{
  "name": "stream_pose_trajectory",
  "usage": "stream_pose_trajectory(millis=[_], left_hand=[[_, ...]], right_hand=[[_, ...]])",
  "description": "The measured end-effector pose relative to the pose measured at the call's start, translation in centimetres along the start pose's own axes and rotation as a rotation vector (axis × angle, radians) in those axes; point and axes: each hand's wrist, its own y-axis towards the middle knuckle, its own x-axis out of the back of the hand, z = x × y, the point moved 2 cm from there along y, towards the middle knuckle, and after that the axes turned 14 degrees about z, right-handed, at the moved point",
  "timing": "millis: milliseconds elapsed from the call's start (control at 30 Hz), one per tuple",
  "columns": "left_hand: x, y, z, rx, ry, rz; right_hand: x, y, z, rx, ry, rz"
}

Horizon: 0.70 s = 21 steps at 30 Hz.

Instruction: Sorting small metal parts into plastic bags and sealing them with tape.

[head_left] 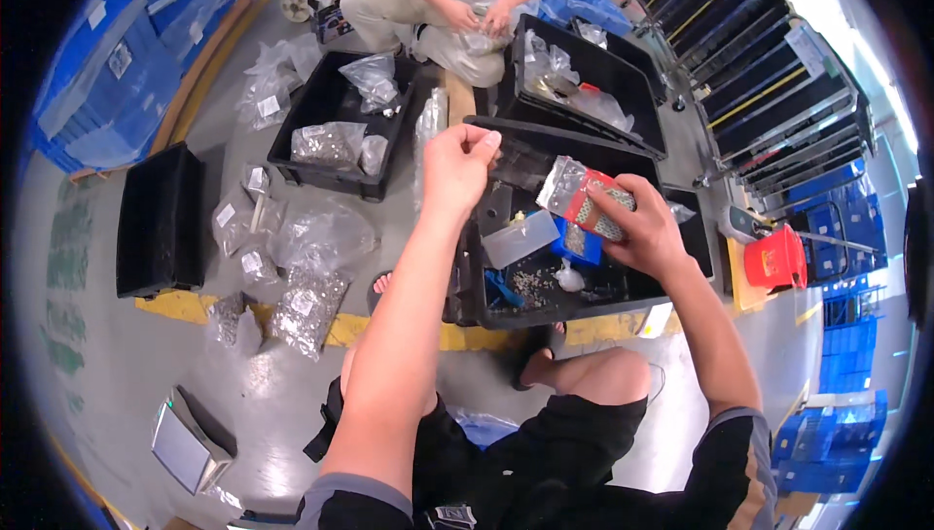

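My right hand (pixel 642 229) is wrapped round a red-and-silver plastic packet (pixel 574 195) that looks full of small pale pieces. It is held tilted over a large black bin (pixel 569 313). At the bin's far left edge my left hand (pixel 459 172) is closed in a pinch. A dark, see-through sheet or film shows between the pinch and the packet, too blurred to name. Below them in the bin are a blue tray (pixel 582 246) of small parts, a translucent plastic box (pixel 521 239), and loose small pieces (pixel 530 287) on the bottom.
Across from me, a person (pixel 467 19) crouches, handling a clear bag. Black bins (pixel 321 175) (pixel 161 219) and several filled plastic bags (pixel 309 301) lie to the left. A scale (pixel 190 442) sits at lower left. A red bucket (pixel 776 258) and a rack (pixel 769 63) stand right.
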Motion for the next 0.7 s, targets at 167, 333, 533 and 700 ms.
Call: stream_pose_trajectory(millis=[167, 333, 533, 700], left_hand=[[2.0, 0.5, 0.1, -0.031, -0.059, -0.077], [0.6, 0.2, -0.5, -0.05, 0.087, -0.056], [-1.5, -0.2, -1.4, -0.091, 0.245, -0.106], [-4.4, -1.5, -3.0, -0.519, 0.654, -0.177]], right_hand=[[0.8, -1.2, -0.6, -0.039, -0.015, 0.046], [0.6, -2.2, -1.0, -0.086, -0.033, 0.057], [-0.7, -0.3, -0.8, -0.139, -0.019, 0.102], [-0.7, 2.1, 0.5, -0.242, -0.059, 0.19]])
